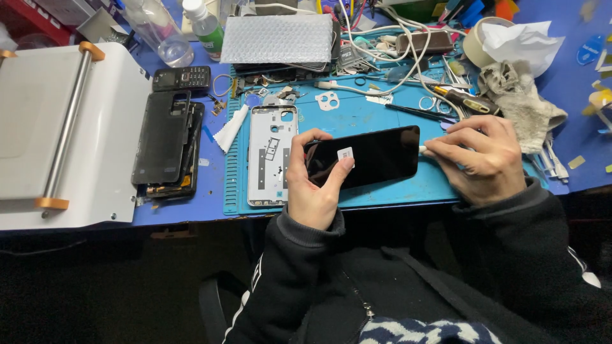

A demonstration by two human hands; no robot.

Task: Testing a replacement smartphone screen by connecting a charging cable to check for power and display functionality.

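Phone screen panel (370, 155), black and glossy, sits lifted just above the blue work mat (357, 114), held lengthwise between both hands. Left hand (312, 181) is closed around its left end, thumb pressing a small white square sticker (345, 153) against the glass. Right hand (478, 156) is curled narrow at the right end, fingertips pinching a small white tool tip or tab (422, 149) at the panel's edge; what that piece is cannot be told.

Judging from the layout, disassembly looks well along: the panel is free of any body, and a bare grey phone frame (272, 155) lies on the mat just left of the left hand. Further left, a dark back cover (162, 137) rests over another opened phone (185, 178) on a white machine (64, 134) with a roller bar. Whether edge work on the panel is finished cannot be seen; rejoining it with a frame appears not yet done.

Behind lie a small keypad phone (182, 78), a screwdriver (465, 100), cables, a bubble-wrap pouch (277, 38) and a rag (523, 102).
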